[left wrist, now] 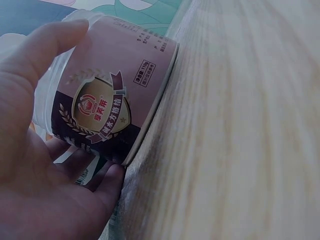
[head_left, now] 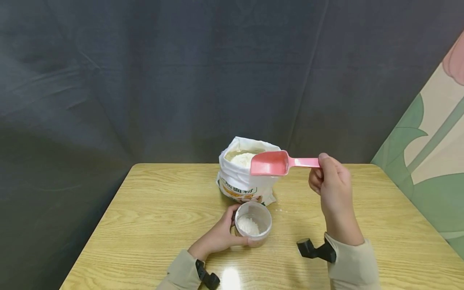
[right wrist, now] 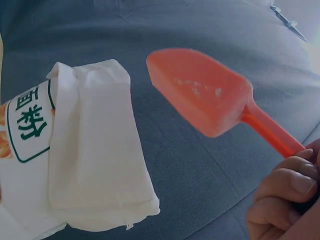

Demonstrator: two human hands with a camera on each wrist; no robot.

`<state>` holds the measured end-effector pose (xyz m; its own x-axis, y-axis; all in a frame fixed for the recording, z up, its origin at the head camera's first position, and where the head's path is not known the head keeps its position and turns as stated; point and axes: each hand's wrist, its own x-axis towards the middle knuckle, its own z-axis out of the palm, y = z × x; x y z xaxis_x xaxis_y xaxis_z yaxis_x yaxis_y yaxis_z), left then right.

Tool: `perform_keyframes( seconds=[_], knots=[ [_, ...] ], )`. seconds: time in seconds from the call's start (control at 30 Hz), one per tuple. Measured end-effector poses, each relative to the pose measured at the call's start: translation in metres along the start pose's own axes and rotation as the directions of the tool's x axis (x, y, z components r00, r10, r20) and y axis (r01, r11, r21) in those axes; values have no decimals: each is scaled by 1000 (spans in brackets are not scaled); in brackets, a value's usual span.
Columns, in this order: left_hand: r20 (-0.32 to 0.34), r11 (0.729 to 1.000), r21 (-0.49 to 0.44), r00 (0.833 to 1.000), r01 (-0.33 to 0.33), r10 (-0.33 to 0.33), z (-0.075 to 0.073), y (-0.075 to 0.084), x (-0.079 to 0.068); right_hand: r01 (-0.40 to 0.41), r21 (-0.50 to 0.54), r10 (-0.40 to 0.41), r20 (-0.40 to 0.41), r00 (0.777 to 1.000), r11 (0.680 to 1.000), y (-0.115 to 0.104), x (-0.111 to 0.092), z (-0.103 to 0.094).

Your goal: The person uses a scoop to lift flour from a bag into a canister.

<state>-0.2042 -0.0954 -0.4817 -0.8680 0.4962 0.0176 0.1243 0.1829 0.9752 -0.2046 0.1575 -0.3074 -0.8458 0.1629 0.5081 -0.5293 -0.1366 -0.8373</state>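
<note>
A: How should this be handled?

B: The left hand (head_left: 219, 235) curls round the jar (left wrist: 130, 60) on the worktop (head_left: 163, 209), midway between its side edges; the right hand (head_left: 332, 183) grips the pink scoop (head_left: 269, 163) by its handle (head_left: 305, 162). A steady jar and a level scoop should limit spills

A: And the materials?

B: Nearest, a round, clear-rimmed jar with loose white powder (head_left: 248, 226); then a glossy, plastic-looking scoop, flecked white; behind, towards the far edge, a soft white bag (head_left: 235, 181) with a folded mouth
</note>
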Motion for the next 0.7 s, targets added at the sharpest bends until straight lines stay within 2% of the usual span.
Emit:
perform_keyframes(
  seconds=[0.2,0.43,0.57,0.7],
  knots=[
    [-2,1000,13,1000,9,-9,0,1,0,-30,-58,26,-59,998,998,3,8,2],
    [1,1000,17,1000,18,-18,0,0,1,-84,-215,60,-114,992,973,6,14,3],
    [3,1000,22,1000,18,-18,0,0,1,-89,-359,56,-102,993,929,7,16,3],
    [2,1000,25,1000,15,-16,0,0,0,-48,-509,16,-68,998,860,9,16,3]
  ],
)
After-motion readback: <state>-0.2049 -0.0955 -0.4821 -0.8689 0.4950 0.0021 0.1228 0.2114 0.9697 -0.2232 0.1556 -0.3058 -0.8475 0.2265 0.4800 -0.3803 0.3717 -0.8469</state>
